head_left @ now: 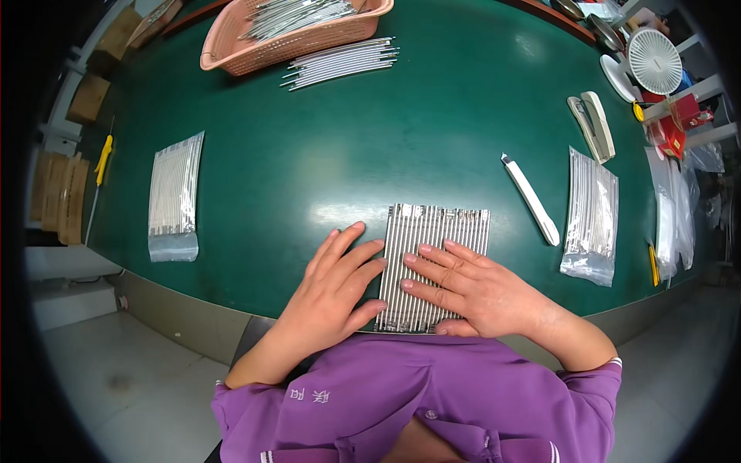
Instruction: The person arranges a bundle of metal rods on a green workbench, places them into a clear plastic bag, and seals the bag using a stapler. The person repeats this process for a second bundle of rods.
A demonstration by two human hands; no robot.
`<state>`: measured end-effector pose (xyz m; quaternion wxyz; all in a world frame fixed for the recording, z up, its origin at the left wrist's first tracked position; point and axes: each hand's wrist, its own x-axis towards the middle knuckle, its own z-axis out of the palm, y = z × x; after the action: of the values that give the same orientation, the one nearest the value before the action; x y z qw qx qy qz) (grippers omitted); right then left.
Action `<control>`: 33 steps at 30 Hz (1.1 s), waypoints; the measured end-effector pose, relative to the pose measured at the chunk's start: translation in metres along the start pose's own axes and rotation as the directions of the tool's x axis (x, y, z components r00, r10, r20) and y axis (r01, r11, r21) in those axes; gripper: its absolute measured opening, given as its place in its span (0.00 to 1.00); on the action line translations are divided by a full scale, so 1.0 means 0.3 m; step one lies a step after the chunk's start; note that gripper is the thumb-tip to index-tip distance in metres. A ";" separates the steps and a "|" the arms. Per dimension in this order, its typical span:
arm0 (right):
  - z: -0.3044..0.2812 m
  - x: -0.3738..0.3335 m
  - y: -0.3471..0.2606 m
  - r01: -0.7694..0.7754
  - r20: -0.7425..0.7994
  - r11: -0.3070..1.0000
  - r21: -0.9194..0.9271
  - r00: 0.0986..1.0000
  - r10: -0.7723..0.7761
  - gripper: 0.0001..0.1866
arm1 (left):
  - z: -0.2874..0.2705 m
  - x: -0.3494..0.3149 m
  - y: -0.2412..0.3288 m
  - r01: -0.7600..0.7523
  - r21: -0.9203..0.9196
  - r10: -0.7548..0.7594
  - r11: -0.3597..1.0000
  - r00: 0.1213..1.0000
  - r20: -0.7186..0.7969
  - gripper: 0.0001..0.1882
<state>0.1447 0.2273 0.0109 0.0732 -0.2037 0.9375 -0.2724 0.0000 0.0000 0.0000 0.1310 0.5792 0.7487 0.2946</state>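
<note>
A flat row of thin silvery metal rods (pixel 397 247) lies side by side at the table's near edge, in front of me. My right hand (pixel 471 289) rests flat across the rods with its fingers spread. Against the left side of the row is my left hand (pixel 332 285), its fingers stretched out and their tips at the outermost rods. Neither hand grips anything. The lower right part of the row is hidden under my right hand.
On the green table (pixel 270 170) lie filled clear bags of rods at left (pixel 174 193) and right (pixel 590 216). Nearby are a white utility knife (pixel 531 201), a stapler (pixel 593 127) and a yellow-handled tool (pixel 103 160). Farther off, loose rods (pixel 340 63) lie beside a pink basket (pixel 262 55).
</note>
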 end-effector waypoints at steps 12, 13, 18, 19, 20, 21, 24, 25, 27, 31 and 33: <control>-0.001 0.037 -0.011 -0.006 -0.015 1.000 0.002 1.000 0.006 0.39 | -0.003 -0.006 -0.009 -0.004 0.022 0.004 1.000 1.000 0.014 0.27; -0.009 0.043 -0.007 -0.011 -0.032 1.000 -0.010 0.999 0.010 0.39 | -0.003 -0.005 -0.007 -0.006 0.031 0.006 1.000 1.000 0.014 0.26; -0.031 0.098 0.018 -0.166 -0.230 0.977 -0.131 0.964 0.132 0.39 | -0.002 -0.004 -0.004 -0.014 0.053 0.013 0.999 1.000 0.008 0.23; -0.035 0.108 0.027 -0.166 -0.234 0.973 -0.160 0.964 0.126 0.38 | -0.003 -0.006 -0.003 -0.014 0.052 0.013 0.999 1.000 0.007 0.23; -0.040 0.117 0.036 -0.166 -0.238 0.968 -0.189 0.964 0.118 0.37 | -0.003 -0.007 -0.003 -0.013 0.052 0.013 0.999 1.000 0.005 0.23; -0.042 0.124 0.039 -0.165 -0.241 0.962 -0.219 0.964 0.111 0.36 | -0.003 -0.008 -0.004 -0.015 0.051 0.014 0.999 1.000 0.008 0.23; -0.042 0.135 0.031 -0.187 -0.203 0.949 -0.253 0.970 0.136 0.34 | -0.004 -0.007 -0.007 -0.016 0.051 0.016 0.999 1.000 0.013 0.24; -0.041 0.137 0.029 -0.189 -0.187 0.944 -0.269 0.972 0.142 0.33 | -0.004 -0.004 -0.006 -0.017 0.052 0.016 0.999 1.000 0.014 0.24; -0.034 0.134 0.034 -0.184 -0.189 0.954 -0.237 0.972 0.140 0.33 | -0.003 -0.006 -0.006 -0.014 0.047 0.013 0.999 1.000 0.010 0.24; -0.038 0.118 0.049 -0.184 -0.204 0.960 -0.212 0.969 0.140 0.34 | 0.003 -0.010 -0.008 -0.019 0.034 0.019 0.999 1.000 -0.002 0.24; -0.042 0.114 0.051 -0.180 -0.207 0.963 -0.203 0.969 0.137 0.35 | 0.003 -0.011 -0.007 -0.028 0.042 0.028 0.999 1.000 0.000 0.24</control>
<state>0.1054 0.2306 0.0123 -0.0185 -0.1074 0.9779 -0.1786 -0.0002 -0.0031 -0.0025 0.1143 0.5921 0.7467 0.2808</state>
